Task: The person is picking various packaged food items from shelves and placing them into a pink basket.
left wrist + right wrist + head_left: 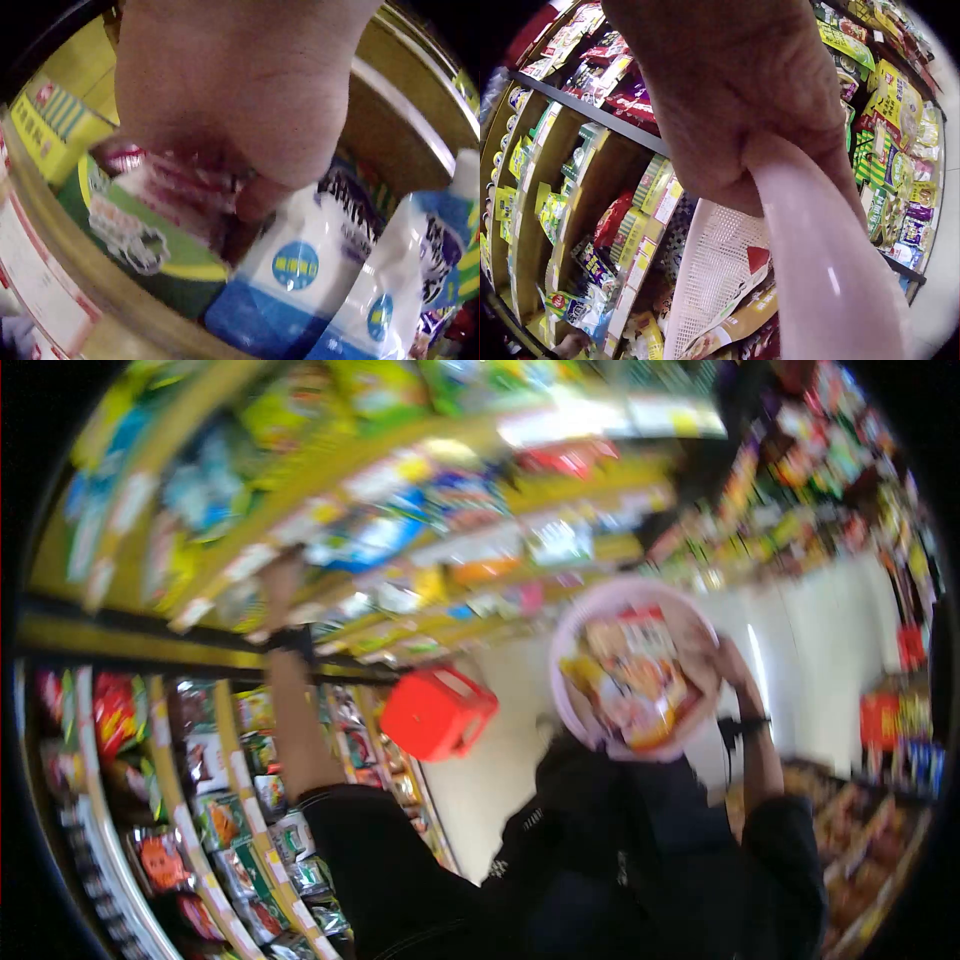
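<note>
My left hand [282,582] reaches into a shelf at the left. In the left wrist view it is over a green display box [142,232] of small pink-and-white packets [172,187]. Its fingers are down among them and mostly hidden, so I cannot tell whether they hold one. White-and-blue spouted pouches [292,262] stand right beside the box. My right hand [732,662] grips the rim of a pink plastic basket [567,660], which the right wrist view shows as a smooth pink band [817,247] in the hand. Several food packets [640,680] lie inside the basket.
Tiered shelves [450,440] of bagged snacks curve across the front, and another rack [215,790] stands at the lower left. A red plastic stool [430,715] is on the pale floor [510,670]. A yellow carton [52,135] sits left of the green box.
</note>
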### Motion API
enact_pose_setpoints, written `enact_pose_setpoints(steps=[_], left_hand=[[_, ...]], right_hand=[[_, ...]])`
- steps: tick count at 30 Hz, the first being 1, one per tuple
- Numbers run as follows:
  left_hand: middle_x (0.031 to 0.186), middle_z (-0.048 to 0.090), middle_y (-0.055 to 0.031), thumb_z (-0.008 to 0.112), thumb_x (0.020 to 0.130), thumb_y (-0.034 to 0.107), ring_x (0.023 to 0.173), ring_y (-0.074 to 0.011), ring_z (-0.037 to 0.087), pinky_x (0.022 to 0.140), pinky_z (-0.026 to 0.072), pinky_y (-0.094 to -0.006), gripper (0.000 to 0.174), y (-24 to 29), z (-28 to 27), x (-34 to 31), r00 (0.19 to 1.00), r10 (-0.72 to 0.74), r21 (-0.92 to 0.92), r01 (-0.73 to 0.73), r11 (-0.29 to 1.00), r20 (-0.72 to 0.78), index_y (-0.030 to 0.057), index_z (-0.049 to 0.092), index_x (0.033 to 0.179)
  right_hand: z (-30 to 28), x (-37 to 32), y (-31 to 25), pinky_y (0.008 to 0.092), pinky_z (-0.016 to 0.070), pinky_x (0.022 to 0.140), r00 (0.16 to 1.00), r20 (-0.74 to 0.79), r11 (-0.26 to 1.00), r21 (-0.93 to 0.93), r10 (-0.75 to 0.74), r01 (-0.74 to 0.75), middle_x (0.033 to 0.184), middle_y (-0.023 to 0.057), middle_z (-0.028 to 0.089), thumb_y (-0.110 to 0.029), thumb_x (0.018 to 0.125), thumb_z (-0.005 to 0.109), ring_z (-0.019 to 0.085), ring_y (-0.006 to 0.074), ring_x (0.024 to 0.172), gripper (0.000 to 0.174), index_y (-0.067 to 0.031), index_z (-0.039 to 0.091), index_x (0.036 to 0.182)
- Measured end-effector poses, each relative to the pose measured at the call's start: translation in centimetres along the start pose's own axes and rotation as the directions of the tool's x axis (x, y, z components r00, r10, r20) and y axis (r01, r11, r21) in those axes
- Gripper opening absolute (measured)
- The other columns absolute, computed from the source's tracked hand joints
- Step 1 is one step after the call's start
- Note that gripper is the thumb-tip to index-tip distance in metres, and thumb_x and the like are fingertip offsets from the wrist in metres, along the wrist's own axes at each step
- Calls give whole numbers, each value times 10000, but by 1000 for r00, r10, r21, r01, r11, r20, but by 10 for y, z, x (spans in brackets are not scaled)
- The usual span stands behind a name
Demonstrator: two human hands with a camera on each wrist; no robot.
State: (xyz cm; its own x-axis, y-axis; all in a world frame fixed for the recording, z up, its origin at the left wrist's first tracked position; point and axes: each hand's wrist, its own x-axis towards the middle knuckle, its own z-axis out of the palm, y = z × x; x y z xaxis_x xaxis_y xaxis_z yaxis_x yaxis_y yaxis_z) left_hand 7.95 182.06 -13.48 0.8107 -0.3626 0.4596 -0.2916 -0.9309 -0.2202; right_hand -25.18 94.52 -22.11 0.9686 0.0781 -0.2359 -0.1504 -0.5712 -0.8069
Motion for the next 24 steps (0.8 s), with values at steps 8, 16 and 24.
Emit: enact_pose_setpoints(steps=[8, 16, 24], left_hand=[[1105, 693, -164, 578, 947, 53, 991, -334, 642, 939, 486, -442, 224, 260, -168, -102, 906, -406, -490, 303, 817, -117, 9, 670, 1146], [881, 725, -204, 694, 905, 323, 827, -390, 713, 746, 564, -471, 346, 536, -141, -63, 819, 52, -450, 260, 855, 572, -12, 684, 992], [1049, 704, -251, 815, 759, 514, 1014, -385, 683, 849, 538, -494, 645, 583, -112, -57, 823, 158, -660, 306, 686, 546, -8, 653, 1101]], right_hand=[[17, -4, -63, 290, 587, 742, 980, 100, 940, 283, 170, -191, 1306, 99, 675, -9, 886, 584, 704, 188, 1010, 540, -56, 557, 1423], [35, 24, -52, 340, 577, 722, 980, 143, 982, 109, 136, -153, 1056, 163, 751, -35, 843, 673, 707, 224, 830, 447, -26, 662, 1290], [19, -17, -34, 389, 550, 757, 995, -45, 995, 58, 88, -86, 993, 208, 740, -84, 817, 710, 695, 254, 808, 457, -27, 662, 1268]])
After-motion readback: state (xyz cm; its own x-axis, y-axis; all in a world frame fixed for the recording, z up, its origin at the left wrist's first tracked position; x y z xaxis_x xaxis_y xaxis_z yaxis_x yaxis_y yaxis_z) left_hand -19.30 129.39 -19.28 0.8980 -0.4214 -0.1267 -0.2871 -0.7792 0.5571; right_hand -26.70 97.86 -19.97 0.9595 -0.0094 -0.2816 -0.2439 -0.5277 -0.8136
